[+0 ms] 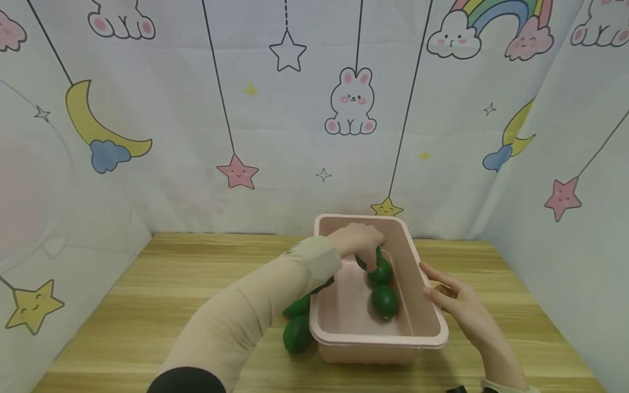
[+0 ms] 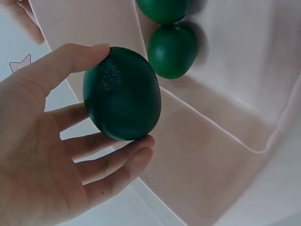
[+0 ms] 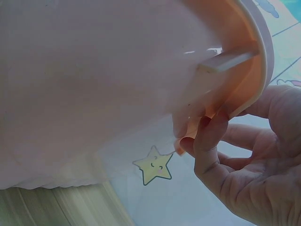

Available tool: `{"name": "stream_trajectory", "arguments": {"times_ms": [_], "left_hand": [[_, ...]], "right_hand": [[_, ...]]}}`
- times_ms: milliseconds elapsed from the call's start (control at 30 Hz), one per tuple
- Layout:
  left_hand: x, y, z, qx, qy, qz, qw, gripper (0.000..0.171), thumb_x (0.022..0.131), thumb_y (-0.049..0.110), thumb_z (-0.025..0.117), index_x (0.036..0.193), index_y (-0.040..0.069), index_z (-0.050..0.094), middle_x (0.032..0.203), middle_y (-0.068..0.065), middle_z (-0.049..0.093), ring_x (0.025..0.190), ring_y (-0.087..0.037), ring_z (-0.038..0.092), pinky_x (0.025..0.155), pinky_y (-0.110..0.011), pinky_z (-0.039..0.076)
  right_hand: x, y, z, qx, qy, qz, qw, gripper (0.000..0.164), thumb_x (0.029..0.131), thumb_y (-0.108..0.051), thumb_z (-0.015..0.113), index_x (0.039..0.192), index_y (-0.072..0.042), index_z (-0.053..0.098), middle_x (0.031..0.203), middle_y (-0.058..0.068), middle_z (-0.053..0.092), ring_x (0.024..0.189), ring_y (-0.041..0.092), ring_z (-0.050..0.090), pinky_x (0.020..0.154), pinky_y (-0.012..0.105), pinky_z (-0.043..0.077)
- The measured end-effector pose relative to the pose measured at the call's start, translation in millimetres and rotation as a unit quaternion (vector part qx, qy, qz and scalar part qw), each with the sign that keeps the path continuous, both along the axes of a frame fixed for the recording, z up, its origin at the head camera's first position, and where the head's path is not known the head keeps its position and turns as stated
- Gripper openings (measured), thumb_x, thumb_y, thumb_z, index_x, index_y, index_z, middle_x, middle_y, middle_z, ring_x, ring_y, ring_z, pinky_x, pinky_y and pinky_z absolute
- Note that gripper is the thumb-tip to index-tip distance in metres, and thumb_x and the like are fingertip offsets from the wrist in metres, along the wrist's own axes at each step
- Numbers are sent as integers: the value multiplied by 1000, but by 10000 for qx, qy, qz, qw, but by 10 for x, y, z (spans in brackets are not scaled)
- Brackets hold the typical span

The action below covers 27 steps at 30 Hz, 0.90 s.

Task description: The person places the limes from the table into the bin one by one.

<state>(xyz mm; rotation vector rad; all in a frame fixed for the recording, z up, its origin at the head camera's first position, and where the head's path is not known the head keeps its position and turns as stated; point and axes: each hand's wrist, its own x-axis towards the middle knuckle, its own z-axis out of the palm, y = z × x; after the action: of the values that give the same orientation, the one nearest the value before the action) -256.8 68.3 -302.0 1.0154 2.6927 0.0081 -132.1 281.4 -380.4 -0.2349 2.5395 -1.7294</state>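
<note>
My left hand reaches inside a pale pink plastic bin. Between thumb and fingers it holds a dark green lime, seen in the left wrist view above the bin's inner wall. Two more limes lie on the bin floor, one nearer the front and one just behind it, partly covered by the hand in the head view. At the bin's right side my right hand grips the rim, its fingers curled at the edge in the right wrist view.
On the wooden table, two limes sit against the bin's left side: one in front, another partly behind my left sleeve. A white cloth with printed stars and rabbits hangs behind and along both sides.
</note>
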Motion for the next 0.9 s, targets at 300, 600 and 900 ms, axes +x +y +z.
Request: {"name": "stream_trajectory", "arguments": {"times_ms": [300,600,900], "left_hand": [[-26,-18,1,151,-247,379,9989,27,77,15,77,97,21,59,97,6,60,86,-13,55,71,-25,48],[-42,-14,9,79,-242,294,9992,32,78,13,75,105,19,61,105,4,62,88,-12,56,76,-25,50],[-50,-21,30,-102,-103,164,9998,51,82,20,73,130,21,55,133,3,57,111,-14,56,94,-33,49]], "right_hand": [[-9,7,-14,-42,62,20,10000,56,97,-21,56,148,-6,35,102,-2,69,90,5,65,77,27,56],[-14,6,-8,-43,96,1,9999,56,97,-20,56,147,-6,36,102,1,69,90,5,65,77,27,56],[-23,3,-26,-26,148,-27,9999,55,97,-19,56,147,-5,37,93,0,71,87,4,64,78,23,53]]}}
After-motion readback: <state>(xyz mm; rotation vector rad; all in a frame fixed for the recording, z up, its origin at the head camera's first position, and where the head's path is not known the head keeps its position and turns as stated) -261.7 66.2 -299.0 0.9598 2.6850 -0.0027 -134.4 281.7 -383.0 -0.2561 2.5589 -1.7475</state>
